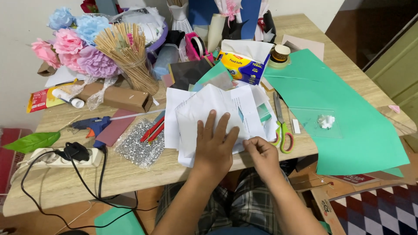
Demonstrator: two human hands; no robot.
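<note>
My left hand (214,146) lies flat, fingers spread, pressing down a sheet of translucent white paper (204,111) at the front edge of the wooden table (130,172). My right hand (263,152) is beside it to the right, with its fingers pinched on the paper's lower right edge. More white printed sheets (252,109) lie under and around the translucent one. Scissors with green and yellow handles (282,130) rest just right of my right hand.
A large green paper sheet (348,113) covers the table's right side. A blue glue gun (91,126), silver glitter sheet (139,141) and power strip (65,157) lie left. Behind stand a jar of skewers (130,56), paper flowers (74,43) and a tissue box (241,63).
</note>
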